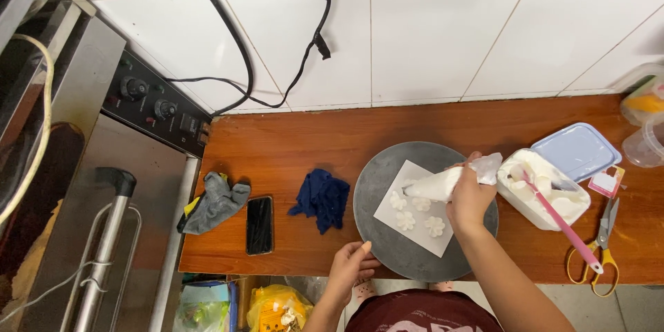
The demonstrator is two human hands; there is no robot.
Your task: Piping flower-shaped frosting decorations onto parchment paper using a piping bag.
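Nearby, tub [515, 197] holding cream [546, 183], spatula [561, 225]

- One view only, from a camera worn on the person's head.
- It looks almost straight down at the wooden counter [290, 145], from above at about arm's reach.
- The white tiled wall [429, 28] fills the top; an oven [104, 187] sits left.
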